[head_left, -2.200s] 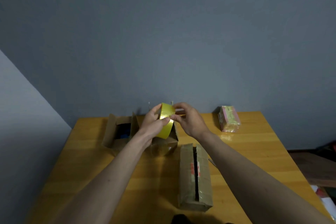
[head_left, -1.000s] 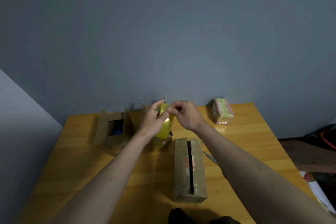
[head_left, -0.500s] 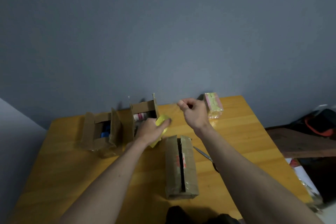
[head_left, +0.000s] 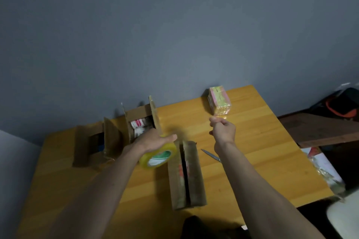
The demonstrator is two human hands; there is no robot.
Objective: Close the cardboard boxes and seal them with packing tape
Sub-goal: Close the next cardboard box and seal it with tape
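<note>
Gripping the tape roll (head_left: 158, 155) in the left hand (head_left: 153, 141) and pinching toward its free end with the right hand (head_left: 223, 130), a person faces an unsealed closed box (head_left: 186, 174) and two open boxes (head_left: 116, 132).

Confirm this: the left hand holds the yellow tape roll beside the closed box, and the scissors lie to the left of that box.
Not quite. The head view shows the scissors right of the closed box, not left. The left hand does hold the yellow tape roll beside it.
</note>
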